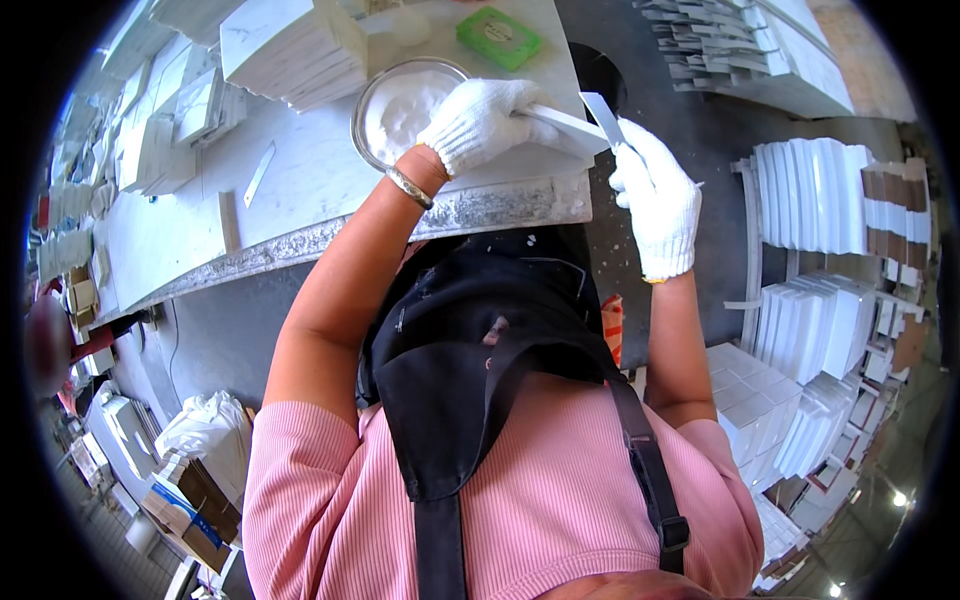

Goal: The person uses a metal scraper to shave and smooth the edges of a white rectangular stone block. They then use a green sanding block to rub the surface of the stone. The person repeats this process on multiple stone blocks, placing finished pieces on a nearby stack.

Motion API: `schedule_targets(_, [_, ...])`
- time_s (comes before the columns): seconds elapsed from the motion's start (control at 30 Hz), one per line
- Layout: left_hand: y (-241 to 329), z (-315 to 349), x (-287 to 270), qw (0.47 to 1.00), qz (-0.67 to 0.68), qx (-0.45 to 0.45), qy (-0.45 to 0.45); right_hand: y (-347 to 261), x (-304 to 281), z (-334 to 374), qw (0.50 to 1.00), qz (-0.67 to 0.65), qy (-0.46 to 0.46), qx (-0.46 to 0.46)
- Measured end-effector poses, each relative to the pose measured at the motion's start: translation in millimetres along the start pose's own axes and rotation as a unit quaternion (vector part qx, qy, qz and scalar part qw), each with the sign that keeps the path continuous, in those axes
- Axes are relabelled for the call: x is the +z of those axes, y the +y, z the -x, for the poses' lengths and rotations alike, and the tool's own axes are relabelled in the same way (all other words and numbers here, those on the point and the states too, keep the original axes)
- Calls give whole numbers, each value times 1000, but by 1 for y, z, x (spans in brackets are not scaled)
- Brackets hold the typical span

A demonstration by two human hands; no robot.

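In a white knit glove, my left hand (487, 122) is closed on one end of a thin white tile (566, 124), held edge-on over the table's right end. My right hand (655, 200), gloved the same way, grips a flat metal scraper blade (601, 115). The blade crosses the tile's far end; whether they touch I cannot tell. Behind my left wrist a round metal bowl (357, 125) holds white paste (402, 108). A green rectangular pack (498, 38) lies on the table beyond my left hand.
The pale stone-topped table (320, 190) has a rough, paste-smeared front edge. On it stand a block of stacked marble tiles (290, 50) and a thin metal strip (260, 173). To my right are stacks of white tiles (810, 195); a dark bucket (598, 78) stands by the table's end.
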State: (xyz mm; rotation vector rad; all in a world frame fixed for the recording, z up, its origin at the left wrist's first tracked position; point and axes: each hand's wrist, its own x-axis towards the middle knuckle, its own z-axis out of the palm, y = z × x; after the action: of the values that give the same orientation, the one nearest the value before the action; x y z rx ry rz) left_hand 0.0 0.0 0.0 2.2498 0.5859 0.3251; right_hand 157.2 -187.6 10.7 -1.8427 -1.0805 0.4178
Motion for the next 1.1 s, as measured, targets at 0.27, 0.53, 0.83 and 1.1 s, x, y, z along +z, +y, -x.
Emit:
schedule_targets(0.27, [-9,-13,3,999,19,31,13,-17,4,-6,988,-136,-24,68])
schedule_targets(0.53, [-8,-83,-17,975,2,42,-216,28,-57,25,970,-163,1,179])
schedule_targets(0.83, [5,-93,35,973,-198,50,-103,60,-50,21,959,-182,-30,214])
schedule_targets(1.1, [26,-7,78,964,-212,43,152,69,-42,-14,981,-97,-74,153])
